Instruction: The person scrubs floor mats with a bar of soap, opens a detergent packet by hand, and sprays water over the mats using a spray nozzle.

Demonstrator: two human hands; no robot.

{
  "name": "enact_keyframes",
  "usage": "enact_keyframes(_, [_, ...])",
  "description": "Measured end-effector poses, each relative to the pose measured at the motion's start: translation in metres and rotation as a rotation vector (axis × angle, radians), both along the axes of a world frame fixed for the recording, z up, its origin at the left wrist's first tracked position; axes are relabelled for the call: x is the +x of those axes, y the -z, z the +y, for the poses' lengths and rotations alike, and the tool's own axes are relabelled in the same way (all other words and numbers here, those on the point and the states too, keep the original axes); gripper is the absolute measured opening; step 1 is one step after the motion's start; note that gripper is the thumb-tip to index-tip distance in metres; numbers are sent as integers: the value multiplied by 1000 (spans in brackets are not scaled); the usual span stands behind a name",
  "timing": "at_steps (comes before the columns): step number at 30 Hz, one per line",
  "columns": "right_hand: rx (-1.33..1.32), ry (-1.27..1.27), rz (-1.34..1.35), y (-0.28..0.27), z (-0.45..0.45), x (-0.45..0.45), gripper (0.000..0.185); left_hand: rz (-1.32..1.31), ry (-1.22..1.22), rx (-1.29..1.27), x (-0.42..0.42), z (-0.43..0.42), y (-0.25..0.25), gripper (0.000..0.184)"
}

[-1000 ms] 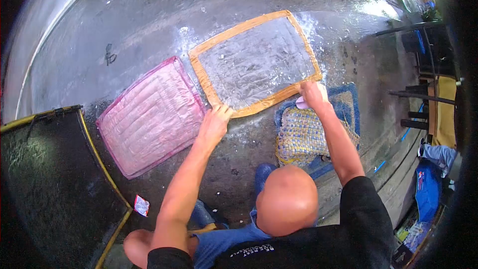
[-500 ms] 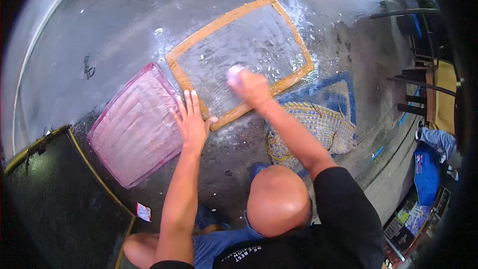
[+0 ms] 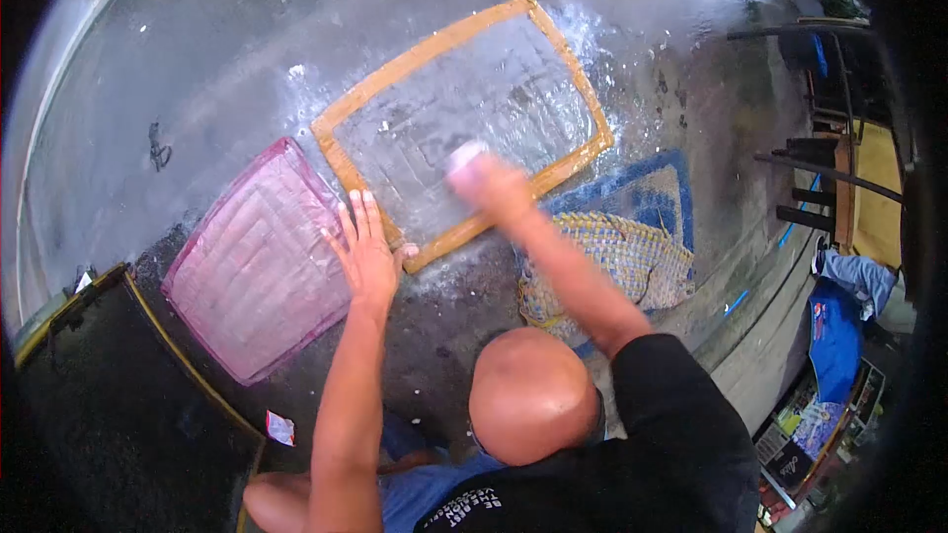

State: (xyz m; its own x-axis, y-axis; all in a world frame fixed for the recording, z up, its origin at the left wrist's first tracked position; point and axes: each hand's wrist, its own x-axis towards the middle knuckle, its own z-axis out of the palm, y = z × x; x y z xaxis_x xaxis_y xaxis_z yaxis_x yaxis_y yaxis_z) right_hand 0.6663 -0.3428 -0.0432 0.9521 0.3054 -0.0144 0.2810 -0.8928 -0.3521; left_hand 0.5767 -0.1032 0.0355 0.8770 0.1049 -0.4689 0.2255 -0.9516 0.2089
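Grey rectangular mat spread flat on a dark, wet-looking floor; its face is slick and faintly wrinkled, bound all round by an orange-tan band; whitish smears are scattered over the floor by its edges. A small pale lilac-and-white object is gripped in the right hand, fingers closed round it, over the lower middle of the grey mat; the hand is blurred, and the object's exact kind cannot be told. The left hand is opened wide, fingers spread, nothing grasped; it is laid at the lower-left corner of the band, partly over the neighbouring pink mat.

Pink mat: quilted-looking ridges, darker purple-pink edging; on the other side, a blue-bordered mat is partly covered by a coarse basket-weave mat in cream, blue and yellow, its edge curved; at lower left, a black sheet is edged in yellow; a small red-and-white wrapper is seen beside it.

Far right: a tray-like container is filled with printed packets and a black box, contents too small to read; a blue printed item is seen just above it.
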Motion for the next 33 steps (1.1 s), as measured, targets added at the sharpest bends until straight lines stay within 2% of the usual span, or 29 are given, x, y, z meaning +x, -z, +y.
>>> enact_keyframes(1, [-217,75,-55,6,-53,28,45,4,5,-2,1,0,-1,118])
enact_keyframes(2, [-211,261,70,-10,-103,59,47,10,2,-7,2,-1,0,118])
enact_keyframes(3, [-78,597,-2,-40,-128,85,48,10,-6,-13,3,-2,1,118])
enact_keyframes(4, [-218,708,-74,-33,-165,105,50,15,-13,-20,2,-2,0,118])
enact_keyframes(7, [-289,767,-105,-23,-141,116,49,4,-26,-45,1,-3,1,117])
enact_keyframes(8, [-192,783,-84,-26,-105,104,46,3,-33,-44,3,-3,1,117])
enact_keyframes(10, [-262,124,-233,-12,-24,59,33,11,-38,-46,3,-5,1,117])
enact_keyframes(11, [68,271,28,-22,30,39,31,9,-38,-57,2,-8,2,117])
enact_keyframes(13, [176,-161,-18,-30,72,29,32,0,-39,-56,2,-4,2,117])
enact_keyframes(15, [28,-135,112,-22,34,77,38,13,-28,-49,0,-3,1,118])
enact_keyframes(16, [-225,-179,-3,-10,-2,119,42,14,-33,-46,4,-3,0,118])
enact_keyframes(18, [24,400,16,-41,-82,183,45,13,-35,-36,4,-2,0,118])
enact_keyframes(20, [-295,489,-117,-18,-104,209,44,-7,-28,-27,4,-2,-1,118])
enact_keyframes(22, [-162,493,-190,-21,-36,173,44,35,-51,-36,9,-5,-3,118])
enact_keyframes(23, [-163,305,-145,-12,-1,149,40,56,-55,-33,9,-5,-4,118])
enact_keyframes(24, [-178,3,-262,0,45,117,33,73,-66,-29,12,-6,-4,118])
enact_keyframes(25, [-99,-127,77,-6,96,87,27,71,-55,-30,10,-6,-4,119])
enact_keyframes(26, [21,-178,222,-17,141,58,34,62,-45,-26,10,-5,-2,120])
enact_keyframes(29, [99,-285,113,-5,115,105,45,36,-52,-19,12,-3,-2,120])
enact_keyframes(31, [6,33,113,-3,43,183,35,37,-53,-13,13,-3,-3,120])
enact_keyframes(32, [-326,-192,-256,-5,0,222,42,48,-52,-10,14,-5,-4,120])
enact_keyframes(33, [64,159,-222,-6,-33,251,47,56,-49,-2,15,-4,-5,120])
